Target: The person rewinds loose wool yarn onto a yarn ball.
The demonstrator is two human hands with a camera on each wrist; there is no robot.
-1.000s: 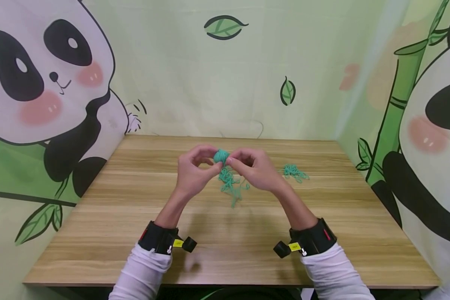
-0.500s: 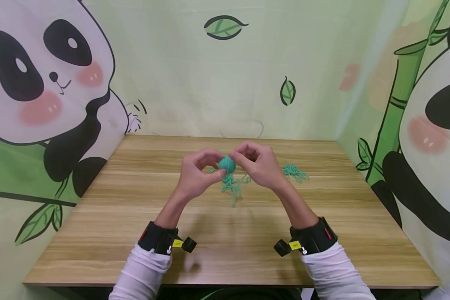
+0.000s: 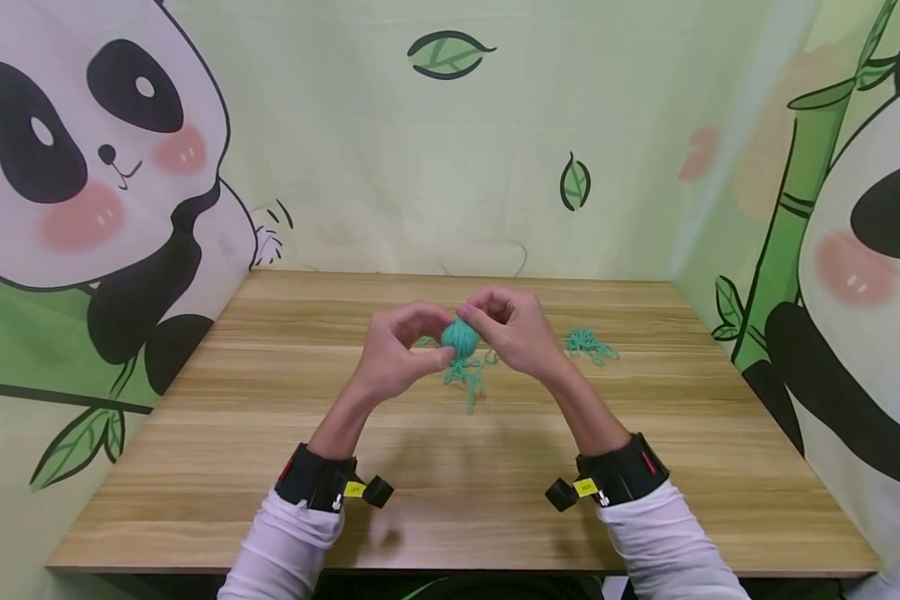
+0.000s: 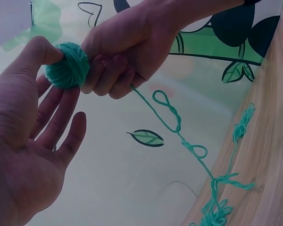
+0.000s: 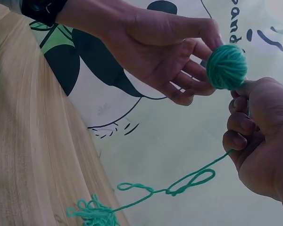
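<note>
A small ball of teal yarn (image 3: 460,339) is held above the table between the thumb and fingers of my left hand (image 3: 399,350). My right hand (image 3: 513,330) is at the ball's right side, its fingers curled round the yarn strand (image 4: 153,109). From that fist the strand runs down with twisted loops in it, as the left wrist view shows. It leads to a loose tangle of yarn (image 3: 465,373) on the table below the hands. In the right wrist view the wound ball (image 5: 227,67) touches or nearly touches the right fingertips.
A second loose heap of teal yarn (image 3: 591,345) lies on the wooden table (image 3: 270,467) to the right of my hands. Behind the table hangs a pale green backdrop (image 3: 330,167) with printed pandas and leaves. Each wrist wears a black camera strap (image 3: 318,477).
Both hands and the ball have shifted slightly to the right and nearer. The ball shows more between the hands, and the right fingers have moved to its upper right.
</note>
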